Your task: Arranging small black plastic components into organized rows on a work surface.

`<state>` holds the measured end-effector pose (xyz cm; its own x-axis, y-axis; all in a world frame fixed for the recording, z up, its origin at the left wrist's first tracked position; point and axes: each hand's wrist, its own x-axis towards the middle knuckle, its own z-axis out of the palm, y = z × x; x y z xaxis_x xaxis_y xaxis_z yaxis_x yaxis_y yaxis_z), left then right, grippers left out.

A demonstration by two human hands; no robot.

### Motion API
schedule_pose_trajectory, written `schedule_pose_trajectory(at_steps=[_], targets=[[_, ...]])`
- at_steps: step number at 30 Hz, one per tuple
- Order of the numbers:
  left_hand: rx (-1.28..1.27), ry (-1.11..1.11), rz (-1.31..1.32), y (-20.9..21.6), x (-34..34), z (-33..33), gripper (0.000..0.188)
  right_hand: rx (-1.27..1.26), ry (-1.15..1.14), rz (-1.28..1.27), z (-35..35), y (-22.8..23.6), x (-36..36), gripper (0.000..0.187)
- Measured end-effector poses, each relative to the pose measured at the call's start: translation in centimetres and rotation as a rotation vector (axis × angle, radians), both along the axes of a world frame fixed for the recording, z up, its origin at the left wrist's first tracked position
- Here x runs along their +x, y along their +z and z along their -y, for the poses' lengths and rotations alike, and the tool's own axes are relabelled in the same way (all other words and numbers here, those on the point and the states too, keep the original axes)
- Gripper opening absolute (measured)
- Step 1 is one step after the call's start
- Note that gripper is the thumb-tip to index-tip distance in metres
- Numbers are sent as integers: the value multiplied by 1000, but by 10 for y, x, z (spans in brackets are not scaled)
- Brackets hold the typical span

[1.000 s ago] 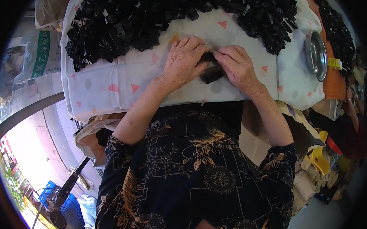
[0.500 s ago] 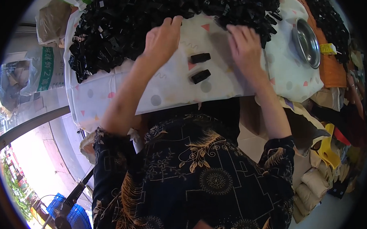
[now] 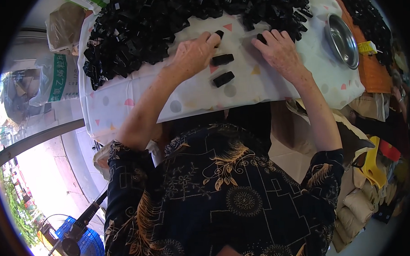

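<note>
My left hand (image 3: 194, 55) pinches a small black plastic part (image 3: 219, 33) between thumb and fingers, just above the patterned white tablecloth. Under the curled fingers of my right hand (image 3: 280, 53) is another small black block-shaped part (image 3: 261, 38), gripped at the near edge of the heap. Two similar parts lie one behind the other between the hands: an upper piece (image 3: 223, 59) and a lower piece (image 3: 223, 79). A large heap of black plastic parts (image 3: 134, 40) spreads across the far side of the table. What exactly the parts are cannot be made out.
A steel bowl (image 3: 342, 41) stands at the right, beside a small yellow-and-white box (image 3: 367, 48) on an orange surface (image 3: 370, 72). More black parts (image 3: 368, 23) are piled there. A fan (image 3: 73, 243) is at lower left; tan packets (image 3: 357, 206) sit at lower right.
My left hand has come right and nearer, away from the heap, with a black part in its fingers. My right hand has shifted slightly and now grips a part.
</note>
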<state>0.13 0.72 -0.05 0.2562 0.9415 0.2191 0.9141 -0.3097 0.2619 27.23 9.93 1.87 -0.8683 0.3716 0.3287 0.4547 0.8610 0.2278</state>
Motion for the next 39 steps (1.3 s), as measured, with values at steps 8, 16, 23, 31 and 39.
schedule_pose_trajectory(at_steps=[8,16,23,31,39], targets=[[-188,119,240,1,-5,0,18,-114,-93,-3,-4,-7,-3,22],[254,61,273,-6,-6,-20,27,-604,-164,-362,6,-4,-15,21],[-50,75,181,5,10,-16,38,-1020,-293,-506,3,-12,-10,26],[27,-167,58,15,3,-23,45,-536,107,-232,32,17,-33,31],[-88,-109,100,12,6,-19,32,-361,71,-173,38,11,-26,30]])
